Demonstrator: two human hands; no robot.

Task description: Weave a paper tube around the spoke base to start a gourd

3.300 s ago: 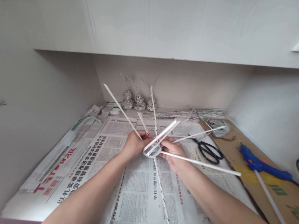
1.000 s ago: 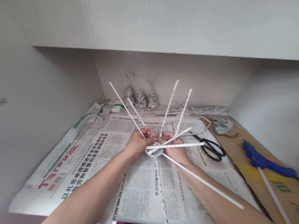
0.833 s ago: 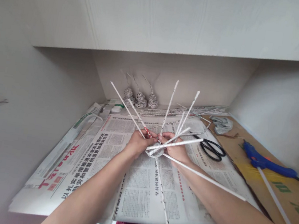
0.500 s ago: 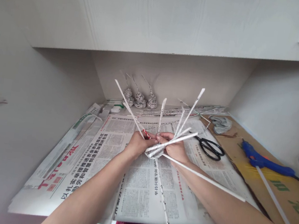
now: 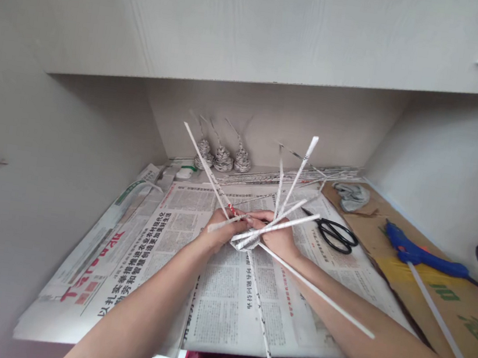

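Between my hands is a small weave of rolled newspaper strips, with several long white paper tubes sticking out in all directions. My left hand grips its left side, fingers closed. On the right, my right hand is closed round the other side, its thumb near the left fingertips. One tube lies along my right forearm, and a printed tube runs down past the table's front edge. The fingers hide part of the woven piece.
Newspaper sheets cover the table. Black-handled scissors lie to the right, beside cardboard bearing a blue glue gun and a grey cloth. Behind are three gourd-shaped paper pieces and loose paper tubes. A white panel overhangs.
The tube upright in the middle has swung down to the left, across my left hand. A bent tube behind the right hand has shifted left. Both hands keep hold of the weave.
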